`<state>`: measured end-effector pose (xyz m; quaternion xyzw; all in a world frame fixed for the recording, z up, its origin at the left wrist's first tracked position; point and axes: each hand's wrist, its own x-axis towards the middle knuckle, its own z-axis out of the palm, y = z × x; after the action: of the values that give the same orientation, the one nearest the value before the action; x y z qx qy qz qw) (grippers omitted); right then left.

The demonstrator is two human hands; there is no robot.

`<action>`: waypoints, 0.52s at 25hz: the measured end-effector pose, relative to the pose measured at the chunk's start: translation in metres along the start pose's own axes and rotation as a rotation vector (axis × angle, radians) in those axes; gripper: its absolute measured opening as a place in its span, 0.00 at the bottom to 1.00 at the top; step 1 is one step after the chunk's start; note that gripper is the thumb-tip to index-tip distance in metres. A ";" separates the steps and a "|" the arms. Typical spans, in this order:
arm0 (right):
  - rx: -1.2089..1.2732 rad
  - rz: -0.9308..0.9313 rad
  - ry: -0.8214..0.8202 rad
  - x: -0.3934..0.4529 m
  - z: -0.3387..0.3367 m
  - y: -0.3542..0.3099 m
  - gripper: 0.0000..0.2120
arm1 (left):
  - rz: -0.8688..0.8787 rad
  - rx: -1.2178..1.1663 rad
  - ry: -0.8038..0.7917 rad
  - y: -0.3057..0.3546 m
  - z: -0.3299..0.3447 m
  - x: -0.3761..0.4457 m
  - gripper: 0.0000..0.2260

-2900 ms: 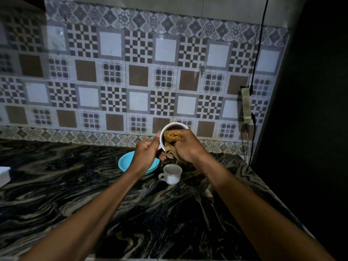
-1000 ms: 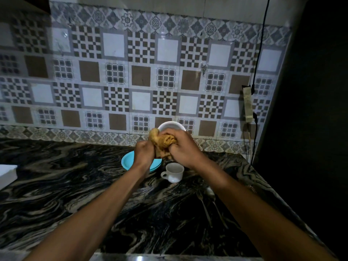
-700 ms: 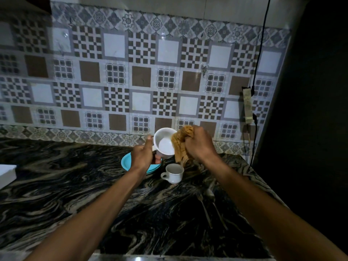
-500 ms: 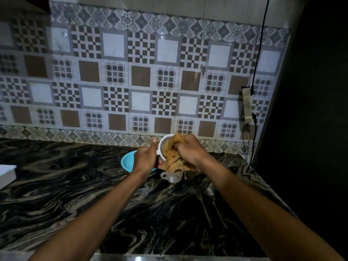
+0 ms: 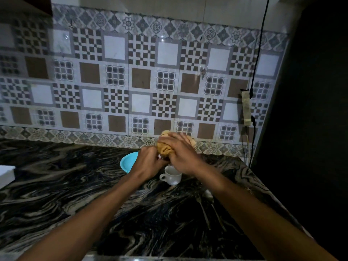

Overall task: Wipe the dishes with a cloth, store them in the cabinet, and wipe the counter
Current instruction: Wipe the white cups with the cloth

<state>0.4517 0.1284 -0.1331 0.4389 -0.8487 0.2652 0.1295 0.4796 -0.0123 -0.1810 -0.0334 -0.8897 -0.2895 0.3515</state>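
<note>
Both hands are raised together over the back of the dark marbled surface [image 5: 56, 185], close to the tiled wall [image 5: 131, 81]. The right hand [image 5: 180, 153] is curled round a bunched tan cloth [image 5: 164, 147], fingers wrapped over the top of it. The left hand [image 5: 148, 162] is closed just beside it, knuckles toward me, fingers curled on something tucked under the cloth; only a sliver of white shows between the hands, so I cannot tell what it grips. Below the hands a white cup [image 5: 171, 176] stands upright on the surface, handle to the left, partly hidden by the right wrist. Just left of it lies a blue plate [image 5: 128, 162], its right side covered by the left hand. A fork [image 5: 202, 208] and a spoon [image 5: 211, 202] lie side by side nearer the front, beside the right forearm. A white block [image 5: 6, 175] sits at the far left edge. On the wall at the right hangs a power strip [image 5: 246, 108] with a black cable [image 5: 260, 44] running up from it.
</note>
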 end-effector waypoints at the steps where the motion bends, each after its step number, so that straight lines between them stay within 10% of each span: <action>1: -0.065 -0.018 -0.002 0.002 -0.001 0.002 0.24 | 0.040 0.019 -0.006 0.000 -0.002 -0.001 0.17; 8: 0.145 0.354 0.047 0.035 -0.001 0.018 0.14 | 0.170 0.184 -0.025 -0.012 -0.005 -0.006 0.20; 13: 0.168 0.014 -0.172 0.022 0.011 0.012 0.20 | 0.211 0.202 -0.088 -0.013 -0.010 -0.005 0.19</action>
<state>0.4294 0.1132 -0.1360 0.4632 -0.8345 0.2979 0.0172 0.4861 -0.0277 -0.1852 -0.1038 -0.9204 -0.1582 0.3422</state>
